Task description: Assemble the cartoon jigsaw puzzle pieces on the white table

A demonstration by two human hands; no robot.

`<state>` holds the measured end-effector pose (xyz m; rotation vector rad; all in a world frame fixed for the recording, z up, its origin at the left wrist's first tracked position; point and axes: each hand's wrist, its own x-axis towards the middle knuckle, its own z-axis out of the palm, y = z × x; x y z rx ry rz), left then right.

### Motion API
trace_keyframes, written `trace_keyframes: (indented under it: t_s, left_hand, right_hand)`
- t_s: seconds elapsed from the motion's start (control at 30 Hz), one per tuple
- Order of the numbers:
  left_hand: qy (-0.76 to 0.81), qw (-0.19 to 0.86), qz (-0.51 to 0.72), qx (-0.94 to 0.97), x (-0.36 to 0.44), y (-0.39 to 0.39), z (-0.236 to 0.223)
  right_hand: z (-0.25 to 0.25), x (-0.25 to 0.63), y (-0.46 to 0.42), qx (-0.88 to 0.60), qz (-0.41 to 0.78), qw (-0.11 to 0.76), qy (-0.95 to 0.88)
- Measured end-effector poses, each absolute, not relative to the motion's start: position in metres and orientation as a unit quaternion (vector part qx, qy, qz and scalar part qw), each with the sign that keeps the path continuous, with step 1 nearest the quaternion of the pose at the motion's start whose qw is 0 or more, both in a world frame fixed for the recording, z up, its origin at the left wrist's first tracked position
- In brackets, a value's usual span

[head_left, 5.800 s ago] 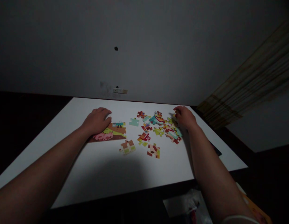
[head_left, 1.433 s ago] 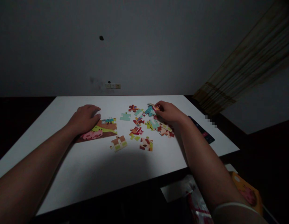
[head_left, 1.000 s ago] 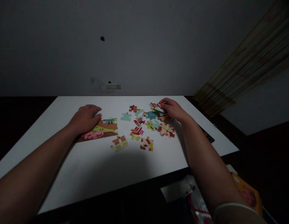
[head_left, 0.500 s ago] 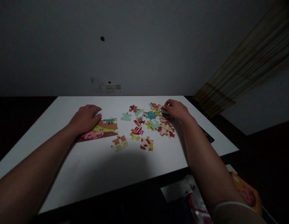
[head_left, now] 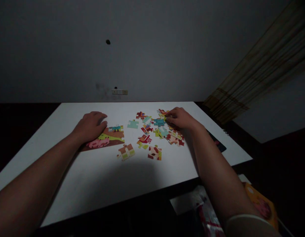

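My left hand (head_left: 91,126) rests, fingers curled, on the upper edge of a joined jigsaw section (head_left: 110,139) showing a pink pig on green and brown ground. My right hand (head_left: 180,119) lies palm down over the far end of a spread of loose puzzle pieces (head_left: 164,130), fingertips among them. Whether it holds a piece is hidden. Nearest its fingers is a blue piece (head_left: 158,122). Apart from the spread lie a pale teal piece (head_left: 132,124), a tan piece (head_left: 126,151) and a cow-patterned piece (head_left: 154,152).
Everything lies on a white table (head_left: 113,184) against a grey wall. A dark card (head_left: 218,144) lies at its right edge. Below the near edge are a plastic bag (head_left: 192,201) and an orange box (head_left: 260,204). A curtain (head_left: 251,65) hangs at right.
My right hand has shifted left across the pile, and the pieces near it have moved a little. My left hand stays on the joined section.
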<state>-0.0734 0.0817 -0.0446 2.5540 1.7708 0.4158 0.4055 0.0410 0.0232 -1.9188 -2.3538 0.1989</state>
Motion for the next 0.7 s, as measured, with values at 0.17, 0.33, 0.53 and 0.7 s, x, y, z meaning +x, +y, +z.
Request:
trace_keyframes:
  t_s: [0.17, 0.33, 0.53, 0.7]
  left_hand:
    - [0.564, 0.009, 0.138, 0.814, -0.074, 0.082, -0.044]
    - [0.567, 0.012, 0.14, 0.812, -0.074, 0.082, -0.044]
    - [0.571, 0.01, 0.143, 0.808, -0.072, 0.08, -0.043]
    - [0.565, 0.009, 0.144, 0.812, -0.072, 0.08, -0.044]
  right_hand:
    - [0.018, 0.399, 0.043, -0.625, 0.059, 0.008, -0.778]
    - [0.018, 0.406, 0.044, -0.649, 0.077, 0.013, -0.757]
    - [0.02, 0.407, 0.041, -0.653, 0.088, 0.047, -0.75]
    - [0.027, 0.403, 0.038, -0.679, 0.049, 0.056, -0.73]
